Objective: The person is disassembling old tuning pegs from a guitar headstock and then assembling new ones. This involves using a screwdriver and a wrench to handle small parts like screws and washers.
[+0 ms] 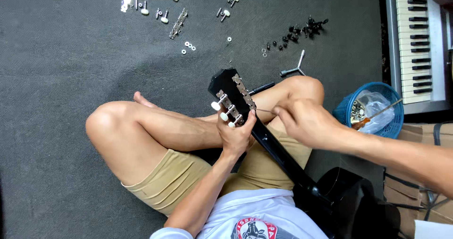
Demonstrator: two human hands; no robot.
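Your left hand (pixel 236 133) is wrapped shut around the black guitar's headstock (pixel 232 93), just under the tuning pegs (pixel 225 112), and holds it steady over your crossed legs. The guitar neck (pixel 276 149) runs on a diagonal from that headstock down and right toward the body at your lap. Your right hand (pixel 304 123) sits just right of the neck, fingers pinched closed on a thin string or wire (pixel 265 110) that reaches left to the tuner plate (pixel 244 92); it is the nearer hand to that plate's right edge
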